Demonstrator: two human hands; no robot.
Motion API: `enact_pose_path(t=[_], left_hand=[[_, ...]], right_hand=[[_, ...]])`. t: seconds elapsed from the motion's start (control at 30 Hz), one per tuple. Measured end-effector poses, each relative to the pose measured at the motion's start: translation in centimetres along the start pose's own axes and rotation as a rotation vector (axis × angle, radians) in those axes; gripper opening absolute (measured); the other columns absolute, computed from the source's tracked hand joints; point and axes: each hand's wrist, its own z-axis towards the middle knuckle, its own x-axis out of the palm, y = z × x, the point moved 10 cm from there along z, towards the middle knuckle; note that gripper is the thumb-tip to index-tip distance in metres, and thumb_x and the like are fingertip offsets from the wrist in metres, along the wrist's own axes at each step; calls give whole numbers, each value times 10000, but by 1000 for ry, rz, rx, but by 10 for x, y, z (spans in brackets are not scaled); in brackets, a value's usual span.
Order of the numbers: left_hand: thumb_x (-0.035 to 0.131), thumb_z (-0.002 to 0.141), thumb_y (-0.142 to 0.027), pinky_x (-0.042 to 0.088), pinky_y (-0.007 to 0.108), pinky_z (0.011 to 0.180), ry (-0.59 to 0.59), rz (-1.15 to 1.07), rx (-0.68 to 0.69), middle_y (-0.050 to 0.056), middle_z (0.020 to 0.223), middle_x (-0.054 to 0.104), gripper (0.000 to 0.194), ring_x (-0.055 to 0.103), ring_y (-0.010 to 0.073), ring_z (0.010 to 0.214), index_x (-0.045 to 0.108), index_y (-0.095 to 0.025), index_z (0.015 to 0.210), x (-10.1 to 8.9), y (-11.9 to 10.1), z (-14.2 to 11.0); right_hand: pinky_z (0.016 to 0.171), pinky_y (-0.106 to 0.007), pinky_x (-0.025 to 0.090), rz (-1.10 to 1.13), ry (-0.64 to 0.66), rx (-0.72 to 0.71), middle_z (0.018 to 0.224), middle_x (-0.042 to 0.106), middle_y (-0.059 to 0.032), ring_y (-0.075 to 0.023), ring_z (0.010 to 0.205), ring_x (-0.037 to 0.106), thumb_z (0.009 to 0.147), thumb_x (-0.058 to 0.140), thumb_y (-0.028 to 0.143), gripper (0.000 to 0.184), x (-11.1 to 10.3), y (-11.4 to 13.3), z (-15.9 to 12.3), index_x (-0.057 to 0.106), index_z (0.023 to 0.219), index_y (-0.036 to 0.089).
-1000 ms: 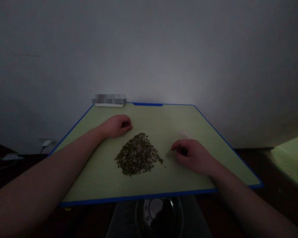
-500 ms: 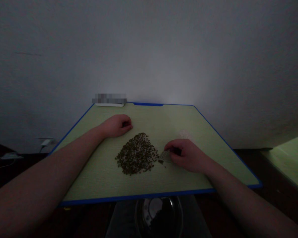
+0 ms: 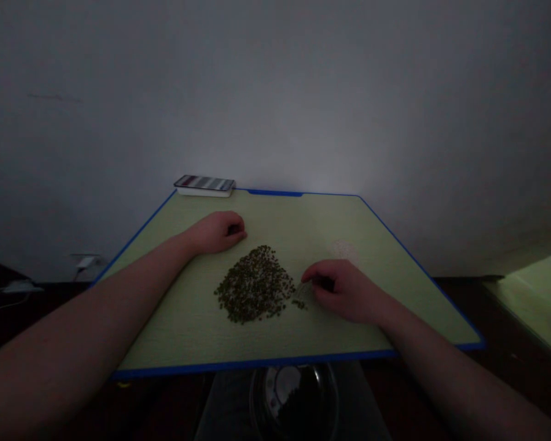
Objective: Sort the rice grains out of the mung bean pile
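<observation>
A heap of small dark greenish seeds or beans (image 3: 254, 285), with paler grains among them, lies spread on the pale table. To its right, my right hand (image 3: 340, 289) is closed in a pinch around a thin see-through piece (image 3: 303, 290); its exact kind is too dim to make out. By that piece's edge lie a few loose seeds (image 3: 299, 304), a little apart from the heap. My left hand (image 3: 223, 231) rests on the table behind and left of the heap, fingers curled in toward the thumb, with nothing visible in it.
A faint patch of pale grains (image 3: 343, 248) lies beyond my right hand. At the far left corner a phone (image 3: 205, 183) rests on a white box (image 3: 204, 192). Below the blue front edge (image 3: 257, 365), a metal bowl (image 3: 333, 398) with dark contents sits at my lap. The wall stands behind.
The loose seeds beside the see-through piece have spread out a little, and my right hand has shifted slightly. My left hand stays in place.
</observation>
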Motion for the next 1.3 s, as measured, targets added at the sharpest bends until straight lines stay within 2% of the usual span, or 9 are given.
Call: enact_pose_path(t=[0.2,0.67,0.97,1.3], left_hand=[[497,802,-396,346,258,578,-10,0,9,27,695,587,262,483,122,608,607,-161,771,-1,-1,0],[494,802,-406,343,258,578,-12,3,11,18,678,577,267,476,121,601,606,-166,766,-1,-1,0],[492,804,-404,345,260,578,-7,13,10,25,687,582,268,480,124,606,609,-164,780,-1,-2,0],[496,801,-404,339,264,577,-20,15,16,25,679,582,265,475,122,601,608,-167,764,-1,-2,0]], right_hand=[[577,-243,392,4,-3,-4,703,632,-6,-115,606,536,703,515,91,290,3,4,0,685,926,164],[580,-237,377,-58,15,-58,694,627,-1,-107,589,514,730,502,82,327,9,19,6,688,984,169],[589,-238,388,-60,105,-86,742,643,-11,-117,619,525,719,493,74,360,16,26,5,689,1006,167],[618,-242,392,-92,105,-134,773,655,-27,-132,656,540,715,501,72,351,19,35,-1,687,997,167]])
